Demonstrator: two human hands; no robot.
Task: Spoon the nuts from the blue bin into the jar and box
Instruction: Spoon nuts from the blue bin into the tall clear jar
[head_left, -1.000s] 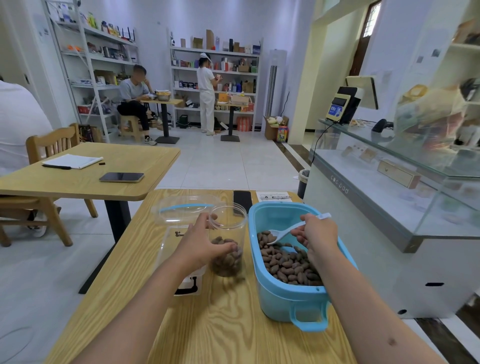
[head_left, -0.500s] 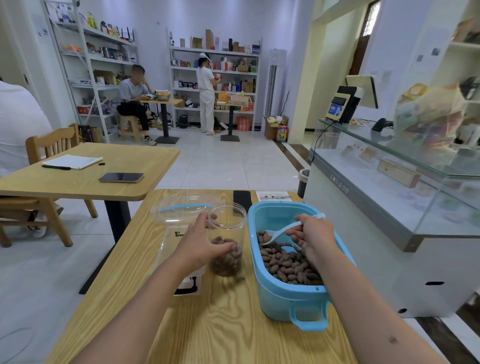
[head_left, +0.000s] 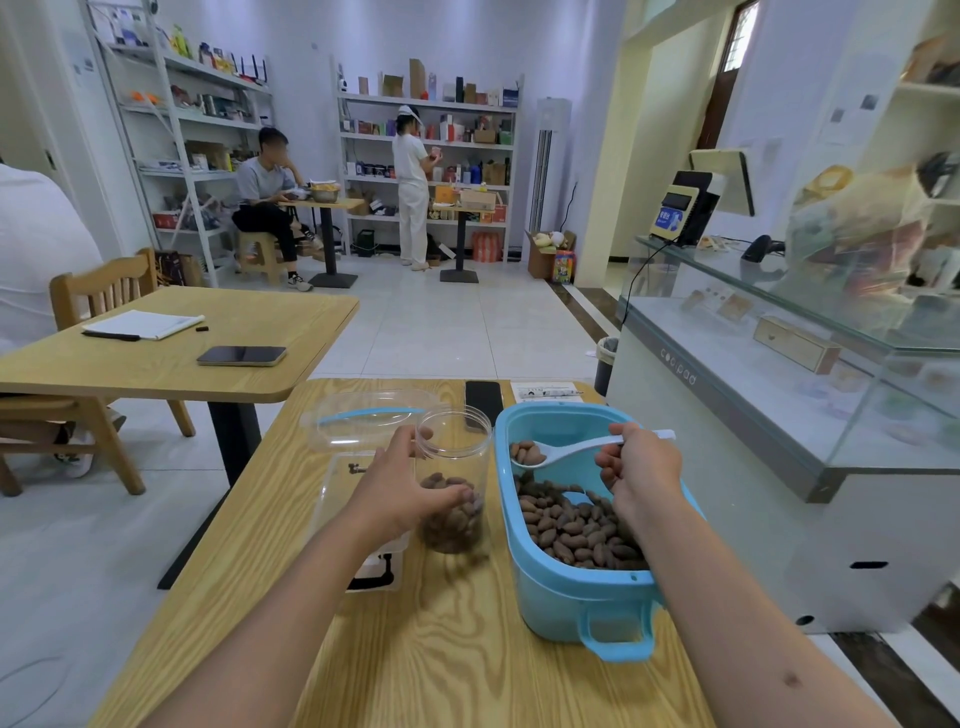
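A blue bin (head_left: 571, 597) partly full of brown nuts (head_left: 571, 525) stands on the wooden table at the right. My right hand (head_left: 641, 465) grips a white spoon (head_left: 566, 451) that carries a few nuts above the bin's far left side. Left of the bin stands a clear jar (head_left: 453, 457), upright, with nuts in its lower part. My left hand (head_left: 400, 488) wraps around the jar from the left. A clear plastic box (head_left: 337, 499) lies behind my left hand, with its open lid (head_left: 369, 415) toward the far side.
A black phone (head_left: 483, 397) and a printed paper (head_left: 548, 391) lie at the table's (head_left: 415, 649) far edge. A second table with a phone and notebook stands at the left. A glass counter runs along the right. Two people are at the back shelves.
My right hand has lifted the spoon out of the nuts and it now carries a few nuts above the bin, nearer the jar. My left hand and the jar have stayed put.
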